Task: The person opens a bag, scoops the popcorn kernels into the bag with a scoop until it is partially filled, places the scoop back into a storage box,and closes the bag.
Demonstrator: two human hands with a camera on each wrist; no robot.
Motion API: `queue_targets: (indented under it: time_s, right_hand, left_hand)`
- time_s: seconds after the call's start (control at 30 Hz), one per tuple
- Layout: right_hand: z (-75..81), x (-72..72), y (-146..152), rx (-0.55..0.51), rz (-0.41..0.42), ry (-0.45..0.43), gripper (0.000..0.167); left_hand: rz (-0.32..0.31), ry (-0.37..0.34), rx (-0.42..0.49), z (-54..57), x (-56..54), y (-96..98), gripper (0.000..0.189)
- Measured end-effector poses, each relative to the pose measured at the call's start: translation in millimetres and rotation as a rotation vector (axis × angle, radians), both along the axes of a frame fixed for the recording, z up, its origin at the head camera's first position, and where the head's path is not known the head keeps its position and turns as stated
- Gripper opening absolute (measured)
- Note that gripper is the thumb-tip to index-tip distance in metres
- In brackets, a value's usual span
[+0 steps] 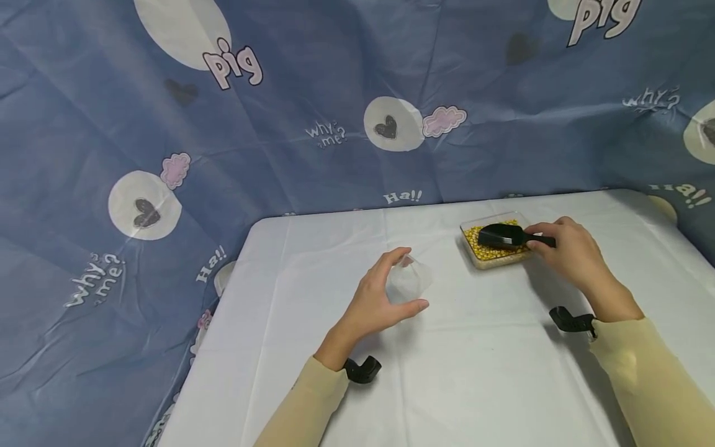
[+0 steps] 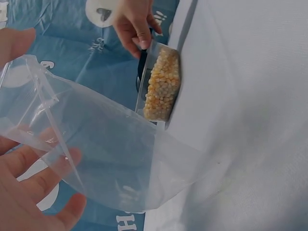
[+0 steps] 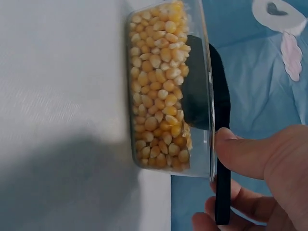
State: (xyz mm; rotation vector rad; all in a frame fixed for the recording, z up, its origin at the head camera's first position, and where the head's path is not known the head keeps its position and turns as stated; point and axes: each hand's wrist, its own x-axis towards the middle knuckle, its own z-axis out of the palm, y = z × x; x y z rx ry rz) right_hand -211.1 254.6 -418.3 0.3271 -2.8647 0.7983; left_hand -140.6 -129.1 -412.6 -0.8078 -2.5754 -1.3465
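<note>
A clear plastic bag (image 1: 409, 280) hangs in my left hand (image 1: 373, 301), its film spread between the thumb and the curled fingers. In the left wrist view the bag (image 2: 113, 144) looks empty, with fingertips showing through it. My right hand (image 1: 575, 251) pinches the handle of a black scoop (image 1: 499, 236). That scoop lies over a clear rectangular container (image 1: 487, 264) of yellow corn kernels (image 1: 481, 253). From the right wrist, the scoop's blade (image 3: 196, 84) shows through the container wall, just at the top of the kernels (image 3: 156, 91).
A white cloth (image 1: 335, 261) covers the table under both hands. Behind the table's far edge hangs a blue printed curtain (image 1: 313, 167). Black wrist-worn devices (image 1: 363, 370) sit at both cuffs.
</note>
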Motion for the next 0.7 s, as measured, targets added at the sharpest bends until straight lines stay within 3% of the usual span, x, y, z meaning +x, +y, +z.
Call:
queue_targets:
  time_s: [0.4,0.7]
  right_hand:
    - [14.8,-8.1,4,0.087,0.09,0.096,0.027]
    - [34.2,-19.4,11,0.242,0.172,0.152,0.027]
  left_hand:
    - [0.024,0.01,-0.017,7.4,-1.5,-4.8,0.085]
    - [0.055,0.032,-0.042,8.4,-2.7,-9.4,0.085]
